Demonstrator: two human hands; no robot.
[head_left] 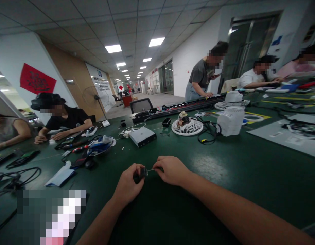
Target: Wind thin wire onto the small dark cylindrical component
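My left hand (128, 183) is closed around a small black part (140, 174), held just above the dark green table (223, 170). My right hand (172, 169) pinches a thin wire or pin (151, 169) that runs into that black part. Both hands meet near the table's middle front. What the black part is I cannot make out; my fingers hide most of it.
A grey box (142, 136), a white fan grille with a motor (187, 126), a white fan housing (231, 120), black cables (207, 132) and tools (96, 146) lie farther back. Several people work along the left and far right edges. A white cloth (60, 175) lies front left.
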